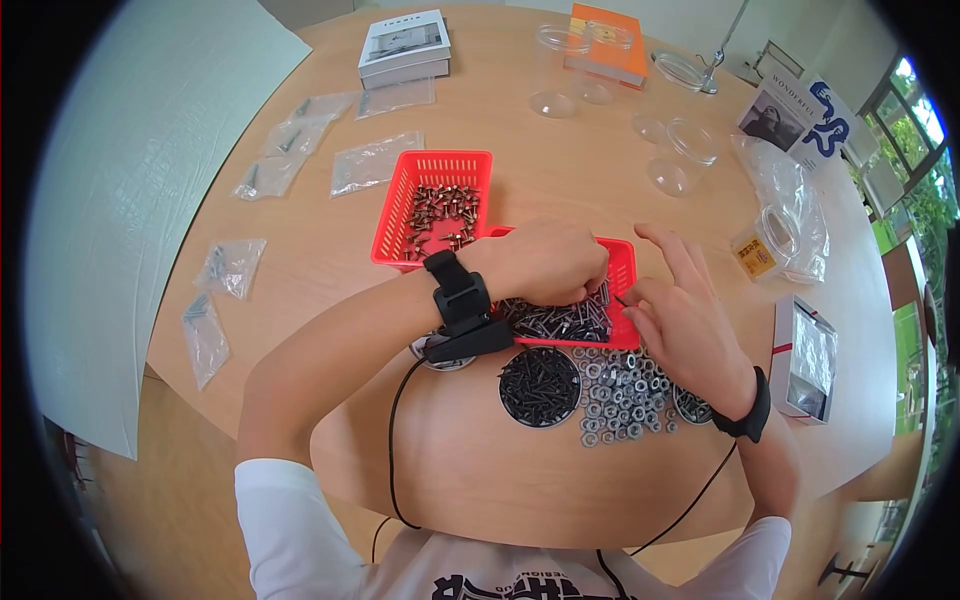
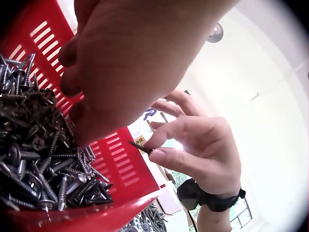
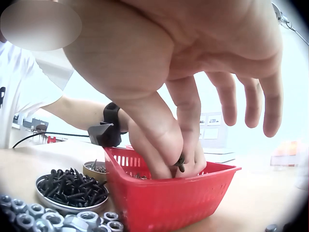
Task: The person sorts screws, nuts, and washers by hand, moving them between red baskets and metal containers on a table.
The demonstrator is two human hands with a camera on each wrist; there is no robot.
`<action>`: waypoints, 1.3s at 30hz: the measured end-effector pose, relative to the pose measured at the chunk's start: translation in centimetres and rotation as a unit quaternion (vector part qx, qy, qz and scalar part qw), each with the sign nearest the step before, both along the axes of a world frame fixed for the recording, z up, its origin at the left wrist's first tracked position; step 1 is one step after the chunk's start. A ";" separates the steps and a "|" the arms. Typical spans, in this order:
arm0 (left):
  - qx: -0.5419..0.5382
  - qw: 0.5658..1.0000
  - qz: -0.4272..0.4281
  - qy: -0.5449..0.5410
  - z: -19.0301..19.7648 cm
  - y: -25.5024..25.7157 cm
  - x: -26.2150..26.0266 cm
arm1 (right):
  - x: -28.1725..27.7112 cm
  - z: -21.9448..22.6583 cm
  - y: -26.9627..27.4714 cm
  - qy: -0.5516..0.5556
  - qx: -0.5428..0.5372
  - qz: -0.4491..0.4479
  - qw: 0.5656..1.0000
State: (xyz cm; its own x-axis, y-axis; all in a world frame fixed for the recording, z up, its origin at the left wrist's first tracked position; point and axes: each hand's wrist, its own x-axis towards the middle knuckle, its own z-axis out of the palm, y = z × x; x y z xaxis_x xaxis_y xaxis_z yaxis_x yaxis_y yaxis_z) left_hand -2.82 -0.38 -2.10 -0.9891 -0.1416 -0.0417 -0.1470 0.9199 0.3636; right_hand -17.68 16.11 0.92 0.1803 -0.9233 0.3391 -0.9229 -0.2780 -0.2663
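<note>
My right hand (image 1: 690, 315) pinches a dark pointed screw (image 2: 140, 147) between thumb and index finger, beside the right end of a red basket (image 1: 626, 268). Its other fingers stand spread apart. In the right wrist view one end of the screw (image 3: 181, 164) sticks out below the fingertips. My left hand (image 1: 545, 262) reaches over the same basket, fingers bent down at the heap of mixed silver and dark screws (image 2: 43, 154). Whether those fingers hold a screw I cannot tell; the hand itself hides their tips.
A second red basket (image 1: 484, 190) with brownish bolts (image 1: 440, 215) stands behind. Nearer me are a round dish of black screws (image 1: 540, 387) and loose nuts (image 1: 625, 400). Plastic bags (image 1: 375, 163) lie left; clear jars (image 1: 672, 177), books (image 1: 405, 50) and a white box (image 1: 805, 360) stand around.
</note>
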 end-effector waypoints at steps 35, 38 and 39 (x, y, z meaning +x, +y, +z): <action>-0.128 0.973 -0.012 0.190 0.0 8.5 7.4 | 0.6 0.7 3.4 -0.171 0.070 0.017 0.983; -0.101 0.982 0.010 0.158 2.1 7.7 7.4 | -0.5 0.6 2.6 -0.175 0.074 0.003 0.982; -0.102 0.986 0.018 0.127 3.1 7.1 7.1 | -0.8 0.5 2.2 -0.169 0.071 0.002 0.983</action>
